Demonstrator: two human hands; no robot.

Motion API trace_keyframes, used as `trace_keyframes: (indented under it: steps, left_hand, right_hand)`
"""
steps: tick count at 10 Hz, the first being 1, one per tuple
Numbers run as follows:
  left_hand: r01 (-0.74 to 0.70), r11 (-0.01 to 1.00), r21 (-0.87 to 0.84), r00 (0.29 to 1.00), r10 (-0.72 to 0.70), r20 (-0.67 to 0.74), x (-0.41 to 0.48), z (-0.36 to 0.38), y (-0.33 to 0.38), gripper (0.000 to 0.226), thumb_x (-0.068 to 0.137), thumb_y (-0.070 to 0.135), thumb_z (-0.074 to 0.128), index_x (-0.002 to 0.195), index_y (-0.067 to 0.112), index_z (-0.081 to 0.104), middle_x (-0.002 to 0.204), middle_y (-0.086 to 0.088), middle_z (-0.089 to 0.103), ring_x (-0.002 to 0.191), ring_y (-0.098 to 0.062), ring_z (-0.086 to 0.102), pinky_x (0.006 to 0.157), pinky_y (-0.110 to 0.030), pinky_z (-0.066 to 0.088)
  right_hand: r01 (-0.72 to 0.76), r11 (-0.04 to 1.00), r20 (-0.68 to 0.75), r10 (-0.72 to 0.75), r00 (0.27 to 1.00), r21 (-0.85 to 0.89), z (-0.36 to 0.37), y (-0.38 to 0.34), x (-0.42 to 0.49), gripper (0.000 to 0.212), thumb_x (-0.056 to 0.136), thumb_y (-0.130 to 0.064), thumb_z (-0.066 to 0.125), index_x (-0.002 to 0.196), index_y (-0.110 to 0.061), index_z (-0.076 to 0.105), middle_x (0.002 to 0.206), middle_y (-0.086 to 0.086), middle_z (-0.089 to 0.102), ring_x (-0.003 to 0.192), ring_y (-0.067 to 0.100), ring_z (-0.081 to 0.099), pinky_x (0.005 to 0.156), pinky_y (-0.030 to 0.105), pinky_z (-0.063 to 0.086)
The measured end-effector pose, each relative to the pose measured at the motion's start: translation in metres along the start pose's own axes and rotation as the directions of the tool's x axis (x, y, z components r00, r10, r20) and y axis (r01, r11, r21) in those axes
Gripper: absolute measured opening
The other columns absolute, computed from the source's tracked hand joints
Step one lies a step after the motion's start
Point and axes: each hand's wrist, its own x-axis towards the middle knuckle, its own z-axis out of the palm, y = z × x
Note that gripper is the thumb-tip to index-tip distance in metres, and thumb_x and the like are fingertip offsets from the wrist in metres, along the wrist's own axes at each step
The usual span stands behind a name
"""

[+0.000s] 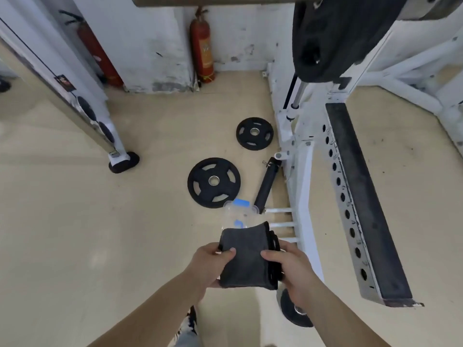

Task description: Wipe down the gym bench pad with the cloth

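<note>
Head view | cloth (246, 256): dark grey, folded, thick | held by both hands

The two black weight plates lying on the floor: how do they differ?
The nearer weight plate looks larger than the farther weight plate. The nearer one lies beside the clear plastic box; the farther one lies closer to the white frame. Both are black, lie flat, and have a metal-ringed centre hole.
</note>
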Motion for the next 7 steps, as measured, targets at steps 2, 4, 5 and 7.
trace_keyframes:
  steps: [2, 4, 5, 7]
  left_hand:
    - [-0.076, 0.991, 0.109, 0.995, 0.083, -0.058, 0.187, -0.005, -0.046, 0.023, 0.082, 0.025, 0.082, 0.099, 0.013, 0.072, 0.103, -0.011, 0.074, 0.092, -0.030, 0.074, 0.068, -0.050, 0.065]
    - [-0.111, 0.977, 0.180, 0.990, 0.125, -0.069, 0.335, 0.000, -0.078, 0.024, 0.085, 0.026, 0.078, 0.098, 0.012, 0.062, 0.105, -0.010, 0.068, 0.094, -0.034, 0.069, 0.064, -0.053, 0.065]
    - [-0.155, 0.970, 0.189, 0.985, 0.165, -0.039, 0.388, 0.010, -0.081, 0.015, 0.089, 0.021, 0.072, 0.092, 0.009, 0.064, 0.104, -0.015, 0.069, 0.095, -0.036, 0.068, 0.068, -0.054, 0.065]
    - [-0.172, 0.938, 0.302, 0.984, 0.181, 0.001, 0.429, 0.020, -0.087, 0.034, 0.093, 0.032, 0.068, 0.114, 0.009, 0.054, 0.123, -0.010, 0.065, 0.106, -0.030, 0.067, 0.088, -0.044, 0.061]
  right_hand:
    - [0.024, 0.998, -0.103, -0.019, 0.994, 0.049, 0.029, 0.080, 0.175, 0.029, 0.084, 0.001, 0.075, 0.110, -0.011, 0.074, 0.109, 0.011, 0.080, 0.105, 0.035, 0.074, 0.075, 0.040, 0.059]
    - [0.104, 0.994, -0.132, -0.101, 0.986, 0.017, 0.039, 0.138, 0.313, 0.019, 0.093, 0.000, 0.067, 0.109, -0.009, 0.072, 0.105, 0.010, 0.080, 0.098, 0.030, 0.074, 0.073, 0.037, 0.057]
    - [0.155, 0.984, -0.135, -0.166, 0.977, -0.089, 0.036, 0.152, 0.366, 0.018, 0.096, -0.002, 0.061, 0.109, -0.009, 0.070, 0.107, 0.010, 0.077, 0.097, 0.028, 0.072, 0.073, 0.035, 0.054]
    - [0.165, 0.950, -0.092, -0.195, 0.976, -0.263, 0.028, 0.145, 0.408, 0.014, 0.098, -0.009, 0.058, 0.108, 0.000, 0.060, 0.106, 0.016, 0.071, 0.092, 0.023, 0.065, 0.082, 0.033, 0.051]
